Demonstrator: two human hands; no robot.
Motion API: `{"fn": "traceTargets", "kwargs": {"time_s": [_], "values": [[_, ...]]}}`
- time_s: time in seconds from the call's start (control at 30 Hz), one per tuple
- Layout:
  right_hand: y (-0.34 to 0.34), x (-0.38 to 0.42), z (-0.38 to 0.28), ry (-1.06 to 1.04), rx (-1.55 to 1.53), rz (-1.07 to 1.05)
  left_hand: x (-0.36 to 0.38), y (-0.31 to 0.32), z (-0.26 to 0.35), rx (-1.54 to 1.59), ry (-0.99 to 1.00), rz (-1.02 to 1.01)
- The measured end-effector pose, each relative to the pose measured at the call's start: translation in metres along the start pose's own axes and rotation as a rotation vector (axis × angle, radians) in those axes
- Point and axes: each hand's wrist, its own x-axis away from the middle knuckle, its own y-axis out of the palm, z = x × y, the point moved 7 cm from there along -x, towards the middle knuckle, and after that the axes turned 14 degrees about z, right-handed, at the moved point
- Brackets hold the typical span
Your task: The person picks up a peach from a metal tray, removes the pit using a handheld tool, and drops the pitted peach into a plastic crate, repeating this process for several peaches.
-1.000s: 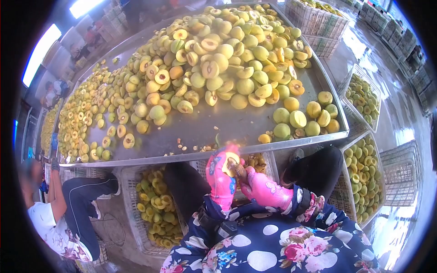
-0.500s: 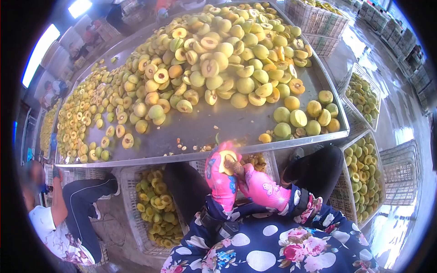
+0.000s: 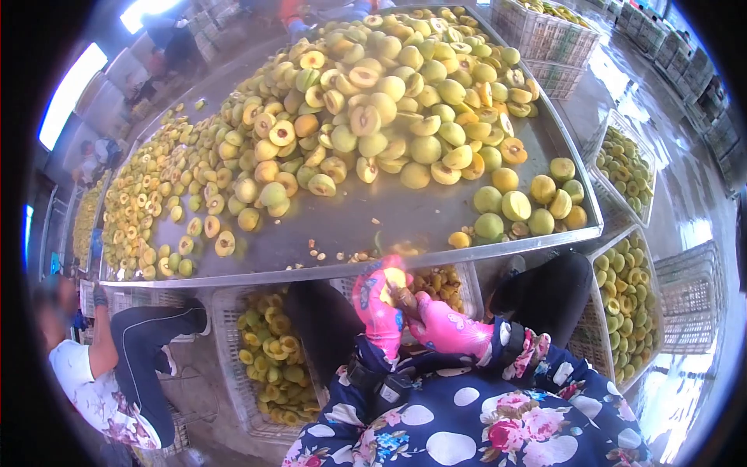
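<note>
My left hand (image 3: 376,302), in a pink patterned glove, wraps round a yellow peach half (image 3: 395,283) just below the table's near edge. My right hand (image 3: 426,313) wears a pink sleeve or glove as well, and its dark, stained-looking fingertips press in at the peach's lower right side. Those fingers are closed; I cannot tell what small thing they grip. Both hands are close together above my lap. Behind them, between my knees, sits a crate of peach pieces (image 3: 440,282), partly covered by the hands.
A metal table (image 3: 327,226) bears a large heap of halved peaches (image 3: 366,117). Several whole-looking peaches (image 3: 516,205) lie at its right corner. Peach-filled crates (image 3: 272,366) (image 3: 622,300) stand at both sides of my legs. A person (image 3: 109,358) sits at the left.
The peach half has turned and tilted in my left hand, showing less of its face. My right fingertips have shifted slightly lower on it. The whole view has moved a little.
</note>
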Motion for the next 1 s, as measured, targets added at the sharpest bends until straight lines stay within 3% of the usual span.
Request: {"fn": "traceTargets", "kwargs": {"time_s": [0.1,0.2,0.33,0.43,0.53,0.6,0.67,0.8,0.9,1.0], "values": [[0.002,-0.004,0.000,0.156,0.007,-0.146,-0.003,-0.008,-0.008,0.028,-0.136,0.035],[-0.006,-0.001,-0.016,0.390,-0.144,-0.330,-0.004,0.001,-0.004,0.199,-0.344,-0.290],[-0.004,0.004,-0.015,0.480,-0.306,-0.352,0.004,0.005,0.007,0.165,-0.274,-0.017],[0.001,0.009,-0.012,0.457,-0.323,-0.344,0.011,-0.003,0.021,-0.078,0.043,0.003],[0.007,0.008,-0.017,0.455,-0.333,-0.366,0.004,-0.016,0.013,-0.272,0.138,0.109],[0.009,0.009,-0.003,0.356,-0.144,-0.343,0.007,-0.010,0.018,-0.277,0.134,0.131],[0.007,0.014,-0.003,0.423,-0.168,-0.391,0.006,-0.010,0.009,-0.363,0.037,0.083],[0.009,0.026,-0.003,0.617,-0.453,-0.547,0.004,-0.010,-0.001,-0.439,-0.062,-0.129],[0.008,0.034,-0.006,0.742,-0.595,-0.633,0.010,-0.006,0.001,-0.500,-0.111,-0.180],[0.010,0.043,-0.022,0.836,-0.821,-0.707,0.017,0.003,0.001,-0.192,-0.180,-0.275]]}}
